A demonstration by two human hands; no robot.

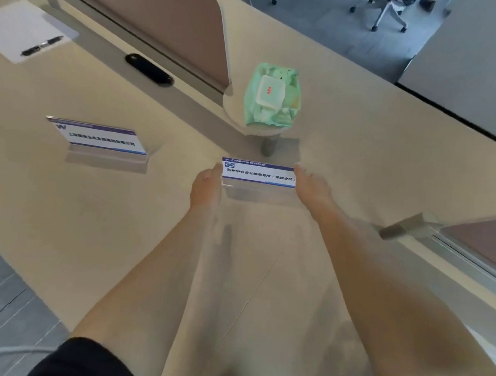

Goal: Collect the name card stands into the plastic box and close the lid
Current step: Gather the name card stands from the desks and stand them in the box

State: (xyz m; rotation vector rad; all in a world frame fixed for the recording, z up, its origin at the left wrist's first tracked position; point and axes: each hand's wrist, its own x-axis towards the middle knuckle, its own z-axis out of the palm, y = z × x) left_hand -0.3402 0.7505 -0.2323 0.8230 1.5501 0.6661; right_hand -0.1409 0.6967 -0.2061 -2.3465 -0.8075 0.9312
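On the beige table [93, 222] a clear name card stand [258, 175] sits upright near the middle, and the person reaches to it with both bare forearms. The left hand [206, 185] lies against its left end and the right hand [310, 188] against its right end. The fingers of both look straight and laid flat on the ends rather than curled round them, though motion blur leaves the thumbs unclear. Just behind this stand a small round raised shelf [234, 111] carries a green pack of wet wipes [271, 96], whose white flip lid has a small red mark too blurred to read. A second name card stand [96, 138] sits well apart to the left, tilted back. Farther off are a brown desk divider [152, 22], a black oval cable port [149, 69], and a sheet of paper [16, 22] with a black pen [42, 46] lying on it. An office chair [388, 10] stands on the grey floor beyond the table. The held card has a blue band on top, a round blue logo, and dark characters reading 苏州中合会计师事务所(普通合伙). The left card shows a "W" logo and a line of characters that is illegible.
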